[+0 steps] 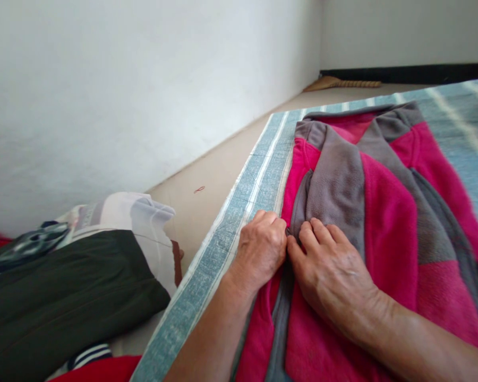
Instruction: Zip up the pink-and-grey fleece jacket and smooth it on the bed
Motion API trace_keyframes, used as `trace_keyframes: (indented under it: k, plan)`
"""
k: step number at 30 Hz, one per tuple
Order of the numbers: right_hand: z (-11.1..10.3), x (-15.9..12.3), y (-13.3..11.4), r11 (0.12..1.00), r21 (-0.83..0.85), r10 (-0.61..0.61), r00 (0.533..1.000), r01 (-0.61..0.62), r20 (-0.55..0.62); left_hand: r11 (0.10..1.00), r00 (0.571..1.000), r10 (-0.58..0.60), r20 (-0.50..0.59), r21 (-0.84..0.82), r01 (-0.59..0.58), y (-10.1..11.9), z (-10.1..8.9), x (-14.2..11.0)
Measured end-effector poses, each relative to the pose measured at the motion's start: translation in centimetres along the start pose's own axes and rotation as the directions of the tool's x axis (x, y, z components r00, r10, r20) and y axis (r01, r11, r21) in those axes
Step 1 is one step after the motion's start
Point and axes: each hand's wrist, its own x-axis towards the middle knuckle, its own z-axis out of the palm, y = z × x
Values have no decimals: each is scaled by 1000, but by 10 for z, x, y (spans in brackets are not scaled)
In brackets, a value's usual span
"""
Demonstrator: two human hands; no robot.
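Observation:
A pink and grey fleece jacket [390, 212] lies spread on a striped blue-and-white cloth [258, 175], its collar at the far end. My left hand [263, 244] is closed at the jacket's left side, gripping the fabric along a grey-trimmed edge. Right beside it, my right hand [330, 270] rests on the jacket with bent fingers, its thumb and fingertips pinching the fabric by the same edge. A small dark bit, perhaps a zipper part, shows between the two hands. Their fingertips partly hide what they hold.
Left of the cloth, a pile of clothes lies on the floor, with dark green trousers [75, 297] and a white garment [123, 212]. A small red loop [199, 189] is on the tiles. A wooden-handled brush or broom [342, 83] lies by the wall corner.

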Motion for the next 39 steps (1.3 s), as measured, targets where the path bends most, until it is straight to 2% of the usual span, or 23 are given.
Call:
trace_keyframes:
  k: [7, 14, 24, 34, 39]
  plan:
    - [-1, -1, -1, 1000, 5, 8, 1000, -8, -15, 995, 998, 35, 61, -92, -29, -7, -6, 1]
    - [-1, 0, 0, 1000, -4, 7, 999, -7, 33, 1000, 1000, 27, 2, -6, -27, 1, -1, 1]
    - [-2, 1, 0, 1000, 1, 4, 999, -4, 33, 998, 998, 53, -27, -42, -54, 1, -1, 1]
    - [-2, 1, 0, 1000, 10, 10, 1000, -10, 6, 992, 1000, 25, -5, -120, -25, -1, 1, 1]
    - [-2, 0, 1, 1000, 4, -1, 999, 1, 37, 988, 1000, 12, -8, -152, -13, -3, 0, 2]
